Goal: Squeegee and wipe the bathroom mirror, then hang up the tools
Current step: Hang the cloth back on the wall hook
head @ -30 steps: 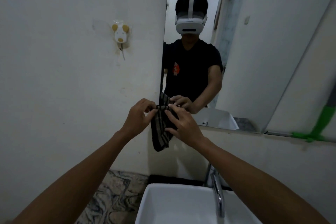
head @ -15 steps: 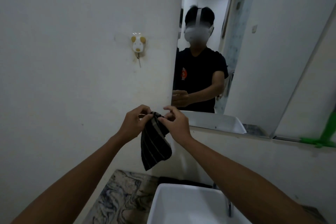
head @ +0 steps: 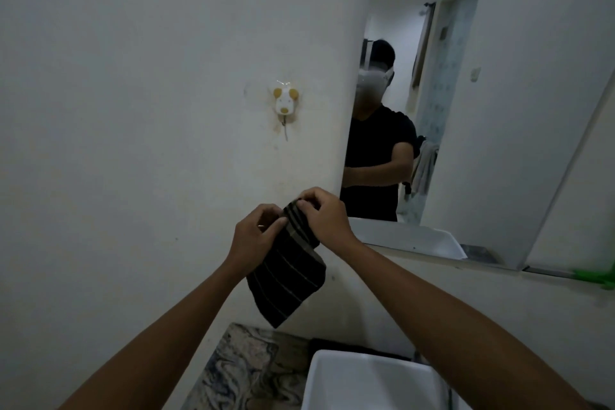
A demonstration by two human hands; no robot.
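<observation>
Head view shows both hands raised in front of the wall, pinching the top of a dark striped cloth [head: 287, 276]. The left hand [head: 254, 240] has its fingers closed on the cloth's upper left corner; the right hand [head: 327, 218] has its fingers curled tight over the top edge, just beside the left fingers. The cloth hangs free below the fingers, touching nothing else.

The mouse-shaped wall hook [head: 285, 102] sits well above the fingers and a little left of the right ones — likely where the cloth is meant to go. I cannot see a loop or hole in the cloth, so a hang could fail: if only a bunched fold is draped over the small prong, the weight below may drag it off into the sink [head: 369, 379] under the hands. Letting go with one hand too soon could also let the fabric slip from the other pinch.

The cloth's long axis runs from the fingers downward, tilted slightly to the right, its lowest corner pointing toward the desk [head: 246, 373] and the sink rim. The mirror [head: 499, 110] lies to the right of the fingers — the green squeegee [head: 595, 276] rests at the far right.
</observation>
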